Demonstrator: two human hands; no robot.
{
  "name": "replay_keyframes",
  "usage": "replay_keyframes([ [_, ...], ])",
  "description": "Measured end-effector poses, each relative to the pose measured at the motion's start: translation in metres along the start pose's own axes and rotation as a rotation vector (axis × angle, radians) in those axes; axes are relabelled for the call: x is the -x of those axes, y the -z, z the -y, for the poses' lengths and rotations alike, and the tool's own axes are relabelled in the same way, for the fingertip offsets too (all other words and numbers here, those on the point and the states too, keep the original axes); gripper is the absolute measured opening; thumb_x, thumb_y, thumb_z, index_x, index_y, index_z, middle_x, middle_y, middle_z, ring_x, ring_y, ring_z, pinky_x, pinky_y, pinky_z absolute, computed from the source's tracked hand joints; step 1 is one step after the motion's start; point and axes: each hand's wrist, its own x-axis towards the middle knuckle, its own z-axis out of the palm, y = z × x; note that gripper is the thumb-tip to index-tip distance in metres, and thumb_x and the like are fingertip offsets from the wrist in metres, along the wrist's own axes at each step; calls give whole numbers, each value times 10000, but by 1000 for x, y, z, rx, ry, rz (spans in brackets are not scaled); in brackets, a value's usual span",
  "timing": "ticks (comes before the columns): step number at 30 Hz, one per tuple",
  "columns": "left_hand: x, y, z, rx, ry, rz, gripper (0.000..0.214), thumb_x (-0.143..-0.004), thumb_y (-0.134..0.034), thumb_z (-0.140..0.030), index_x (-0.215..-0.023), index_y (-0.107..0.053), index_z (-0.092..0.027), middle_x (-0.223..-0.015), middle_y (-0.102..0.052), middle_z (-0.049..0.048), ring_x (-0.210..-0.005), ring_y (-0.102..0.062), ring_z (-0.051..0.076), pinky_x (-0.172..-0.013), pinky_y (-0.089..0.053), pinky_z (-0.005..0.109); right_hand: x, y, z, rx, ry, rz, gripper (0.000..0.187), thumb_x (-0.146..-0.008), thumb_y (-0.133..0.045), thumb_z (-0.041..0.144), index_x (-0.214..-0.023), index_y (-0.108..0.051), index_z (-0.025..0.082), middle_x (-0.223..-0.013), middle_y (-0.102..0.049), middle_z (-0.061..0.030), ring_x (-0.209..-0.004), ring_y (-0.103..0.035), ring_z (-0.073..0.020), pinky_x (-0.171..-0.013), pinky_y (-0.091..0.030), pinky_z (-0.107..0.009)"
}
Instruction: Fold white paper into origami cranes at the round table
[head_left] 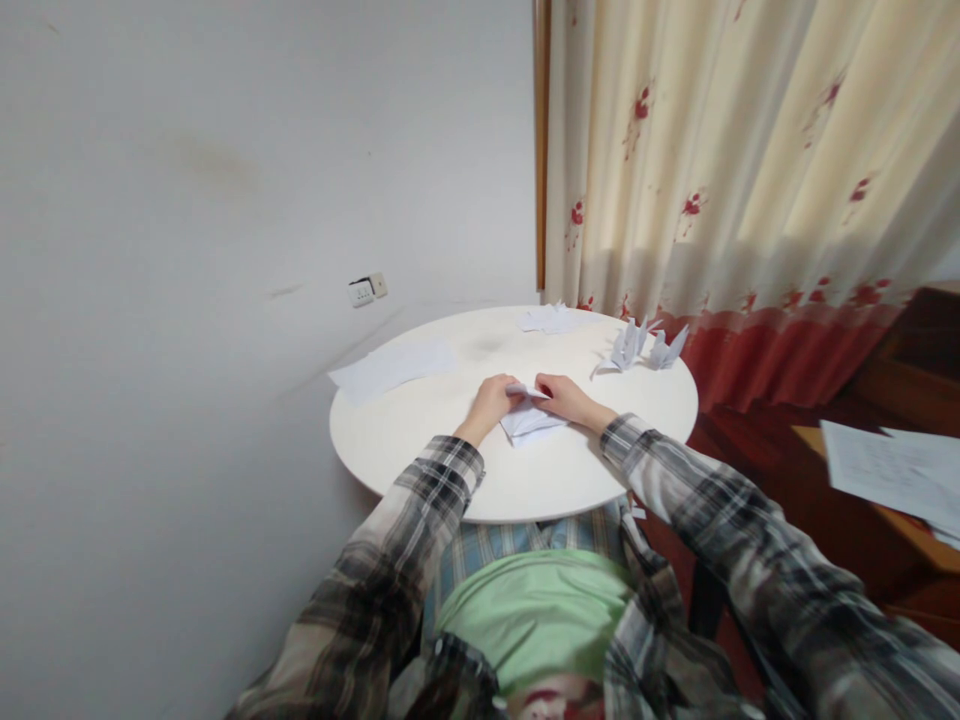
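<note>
A sheet of white paper (529, 424), partly folded, lies at the middle of the round white table (420, 440). My left hand (495, 398) grips its raised far edge from the left, fingers closed on it. From the right, my right hand (564, 397) pinches the other end of the same raised edge. The near part of the paper rests on the tabletop, with its layers showing. My fingertips are partly hidden behind the fold, so its exact shape there cannot be made out.
Several folded paper cranes (630, 346) stand at the table's right rim. White sheets (390, 368) lie at the left, and small paper pieces (551, 318) at the back. A wall (225, 250) borders the left; a curtain (735, 200) hangs behind. Printed papers (892, 470) lie at the far right.
</note>
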Motion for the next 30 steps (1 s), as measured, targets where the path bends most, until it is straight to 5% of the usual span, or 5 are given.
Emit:
replay_keyframes([
  [7, 1, 3, -5, 55, 65, -52, 108, -730, -573, -171, -739, -680, -159, -775, -682, 40, -749, -596, 160, -720, -438, 265, 1, 2, 4, -19, -12, -3, 108, -727, -561, 247, -685, -498, 171, -624, -470, 43, -589, -393, -96, -569, -274, -207],
  [17, 3, 1, -5, -4, 198, -24, 282, -714, -642, -284, -971, -617, -169, -936, -676, 75, -850, -605, 194, -741, -440, 284, 1, 7, 6, 179, -222, 17, 157, -783, -562, 314, -812, -584, 161, -751, -617, -25, -641, -474, -121, -566, -270, -226],
  [22, 4, 4, -8, -117, 261, 33, 262, -728, -626, -373, -895, -605, -172, -831, -656, 65, -743, -581, 178, -641, -400, 262, 0, 8, 6, 216, -292, 40, 186, -800, -544, 335, -861, -598, 167, -818, -652, -49, -689, -518, -140, -564, -272, -232],
  [30, 4, 6, -12, -97, 249, 45, 177, -689, -639, -273, -803, -544, -177, -713, -592, 7, -643, -516, 136, -575, -342, 238, 0, 8, 7, 227, -300, 55, 208, -806, -541, 349, -873, -603, 163, -832, -658, -53, -708, -535, -141, -583, -288, -232],
])
